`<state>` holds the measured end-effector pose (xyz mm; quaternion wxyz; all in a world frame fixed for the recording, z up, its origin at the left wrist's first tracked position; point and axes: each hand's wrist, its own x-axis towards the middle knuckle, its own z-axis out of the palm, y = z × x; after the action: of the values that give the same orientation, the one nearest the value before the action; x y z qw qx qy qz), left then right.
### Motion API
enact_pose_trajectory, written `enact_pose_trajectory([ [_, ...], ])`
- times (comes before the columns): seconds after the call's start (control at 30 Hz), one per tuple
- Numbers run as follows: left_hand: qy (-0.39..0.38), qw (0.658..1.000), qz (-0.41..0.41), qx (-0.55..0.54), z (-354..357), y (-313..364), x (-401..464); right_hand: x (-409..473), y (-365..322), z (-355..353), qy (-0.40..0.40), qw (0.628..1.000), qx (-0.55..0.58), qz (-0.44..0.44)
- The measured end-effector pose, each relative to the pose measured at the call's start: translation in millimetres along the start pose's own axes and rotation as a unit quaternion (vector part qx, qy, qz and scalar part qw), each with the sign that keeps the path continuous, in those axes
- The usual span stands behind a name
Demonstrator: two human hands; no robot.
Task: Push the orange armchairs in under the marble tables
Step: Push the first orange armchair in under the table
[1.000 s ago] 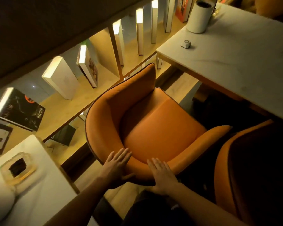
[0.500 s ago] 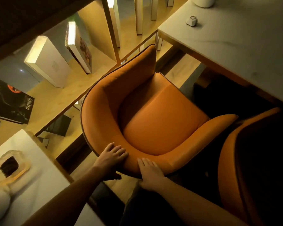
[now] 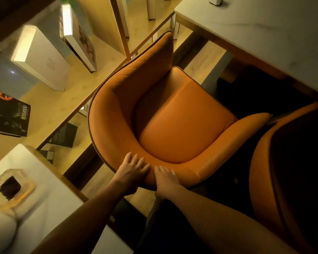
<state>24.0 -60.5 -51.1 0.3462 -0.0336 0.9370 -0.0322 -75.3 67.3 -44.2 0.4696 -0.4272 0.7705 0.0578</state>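
Note:
An orange armchair (image 3: 182, 125) fills the middle of the view, its open front facing the marble table (image 3: 264, 33) at the upper right. The seat's front edge lies near the table's edge, with dark space under the table beyond it. My left hand (image 3: 131, 171) and my right hand (image 3: 165, 180) rest side by side on the top of the curved backrest, fingers curled over its rim. A second orange armchair (image 3: 261, 171) stands at the right, mostly in shadow, close to the first chair's armrest.
A lit wooden shelf unit (image 3: 62, 99) with upright books runs along the left. A second marble table (image 3: 35, 208) at the lower left carries a glass ashtray (image 3: 9, 187). A small white object (image 3: 216, 0) sits on the far table. The floor is wooden.
Both hands have slid closer together on the backrest and curled over it. The chair and the table now sit nearer and larger in view, as the camera moved forward and tilted down.

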Motion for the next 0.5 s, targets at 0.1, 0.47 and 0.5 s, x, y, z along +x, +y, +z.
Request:
enact_pose_trajectory([
  [0.1, 0.005, 1.000, 0.000, 0.002, -3.0, -0.5, 0.6, 0.9, -1.4, -2.3, -0.007, 1.000, -0.021, 0.002],
  [0.47, 0.010, 1.000, 0.003, -0.004, -2.0, -3.0, 0.9, -3.7, -0.2, 6.1, 0.014, 0.996, -0.083, -0.008],
  [0.5, 0.013, 1.000, 0.003, -0.005, -2.0, -3.2, 0.9, -4.8, 0.8, 6.6, 0.018, 0.996, -0.082, -0.011],
])
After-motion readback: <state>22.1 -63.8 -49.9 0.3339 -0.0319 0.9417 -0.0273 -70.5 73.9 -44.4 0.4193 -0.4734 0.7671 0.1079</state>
